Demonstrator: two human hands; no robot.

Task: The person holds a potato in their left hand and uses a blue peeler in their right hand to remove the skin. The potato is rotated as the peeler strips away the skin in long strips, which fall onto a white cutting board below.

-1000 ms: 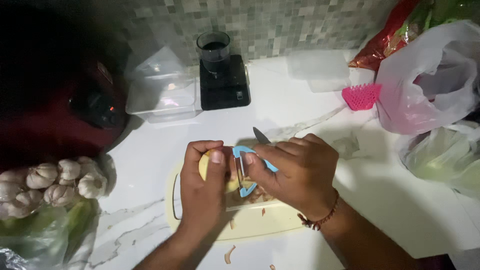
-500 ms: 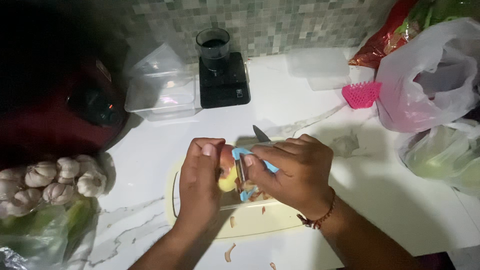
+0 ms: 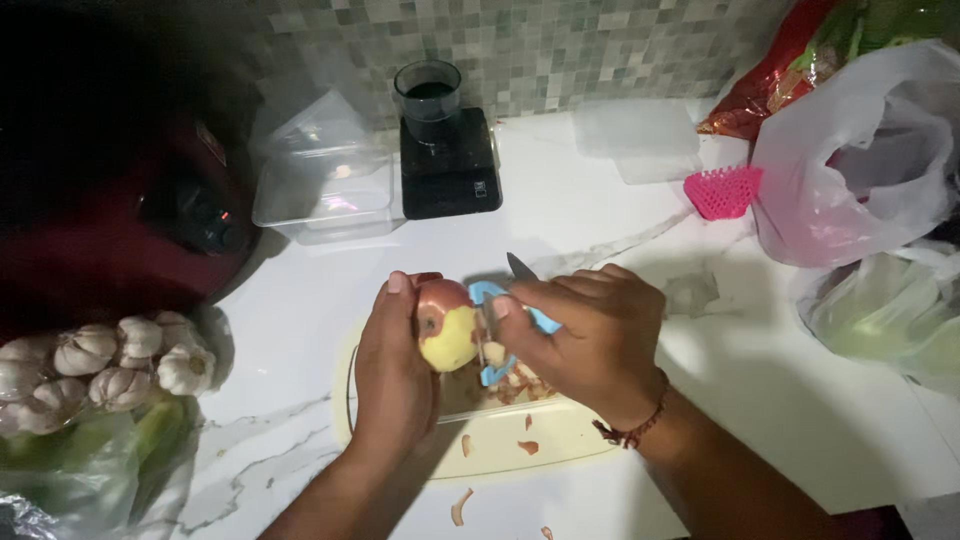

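- The left hand (image 3: 395,375) is raised upright, fingers curled closed, thumb stretched upward.
- The right hand (image 3: 590,340) is clenched, knuckles upward, a cord bracelet (image 3: 632,428) worn at the wrist.

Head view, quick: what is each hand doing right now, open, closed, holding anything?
Left hand: closed around a partly peeled apple, over the cutting board.
Right hand: closed on a blue peeler set against the apple.

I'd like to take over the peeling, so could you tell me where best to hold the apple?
Hold the apple from the left, round its red unpeeled back, as the left hand does. That probably leaves the pale peeled face turned right, free for the blue peeler in the right hand.
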